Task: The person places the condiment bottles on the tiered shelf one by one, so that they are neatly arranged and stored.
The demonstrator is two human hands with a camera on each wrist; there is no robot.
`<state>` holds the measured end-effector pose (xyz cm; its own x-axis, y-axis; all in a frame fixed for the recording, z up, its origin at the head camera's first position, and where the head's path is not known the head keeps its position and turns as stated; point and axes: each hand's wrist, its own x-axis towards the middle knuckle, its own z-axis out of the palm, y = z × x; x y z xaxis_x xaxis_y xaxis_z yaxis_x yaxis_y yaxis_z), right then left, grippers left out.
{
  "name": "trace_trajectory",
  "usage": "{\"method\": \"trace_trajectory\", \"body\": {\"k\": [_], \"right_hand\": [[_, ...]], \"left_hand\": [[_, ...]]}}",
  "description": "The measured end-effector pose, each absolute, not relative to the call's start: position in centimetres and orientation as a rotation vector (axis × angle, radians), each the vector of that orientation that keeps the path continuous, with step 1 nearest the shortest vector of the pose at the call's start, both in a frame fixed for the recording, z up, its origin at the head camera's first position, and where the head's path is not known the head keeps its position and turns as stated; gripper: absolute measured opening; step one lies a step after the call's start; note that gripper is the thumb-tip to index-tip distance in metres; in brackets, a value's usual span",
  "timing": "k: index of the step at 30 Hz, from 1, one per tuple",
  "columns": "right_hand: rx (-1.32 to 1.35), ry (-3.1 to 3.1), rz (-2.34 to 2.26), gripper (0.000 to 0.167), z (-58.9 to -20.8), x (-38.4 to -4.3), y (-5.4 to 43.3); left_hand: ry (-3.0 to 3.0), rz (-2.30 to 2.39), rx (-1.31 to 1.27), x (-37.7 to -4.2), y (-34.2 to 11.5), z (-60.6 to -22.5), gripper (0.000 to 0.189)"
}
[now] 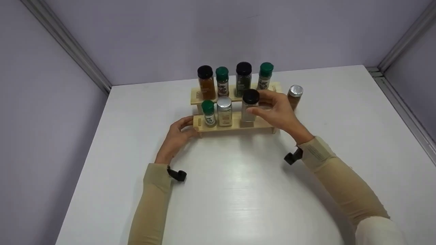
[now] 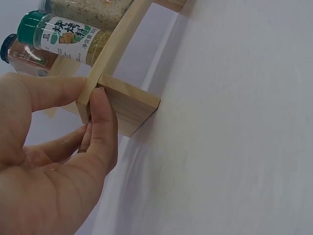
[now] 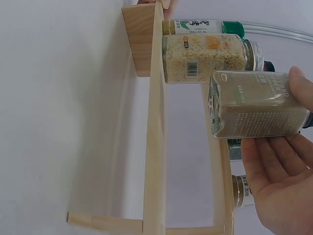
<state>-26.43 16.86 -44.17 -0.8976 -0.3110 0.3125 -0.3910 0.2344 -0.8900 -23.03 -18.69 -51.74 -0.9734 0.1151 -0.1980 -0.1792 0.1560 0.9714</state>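
My right hand [image 1: 282,115] grips a black-lidded spice jar [image 1: 249,109] filled with greyish-brown powder. In the right wrist view that spice jar [image 3: 259,104] has its glass base apart from the front board [image 3: 155,127] of the wooden rack. My left hand [image 1: 175,139] pinches the left end of the rack's lower tier [image 1: 200,126], thumb and fingers on opposite faces of the board, as the left wrist view shows. On that lower tier stand a small green-capped jar [image 1: 209,117] and a silver-capped jar [image 1: 224,114] with pale granules.
Along the upper tier [image 1: 195,97] stand a black-lidded orange-brown jar [image 1: 207,86], a green-capped jar [image 1: 222,81], a dark green jar [image 1: 243,81] and another green-capped jar [image 1: 265,76]. Right of the rack, a silver-capped brown jar [image 1: 295,96] is partly behind my right hand. Walls border the white table [image 1: 235,190].
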Motion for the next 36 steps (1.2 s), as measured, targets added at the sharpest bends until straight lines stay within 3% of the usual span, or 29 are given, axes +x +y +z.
{"method": "trace_trajectory", "body": {"k": [36], "right_hand": [[0.726,-2.432,1.849,0.043,-47.1,-27.9,16.0]], "left_hand": [[2.198,1.909,-0.057,-23.0,-18.7,-51.6,0.061]]}}
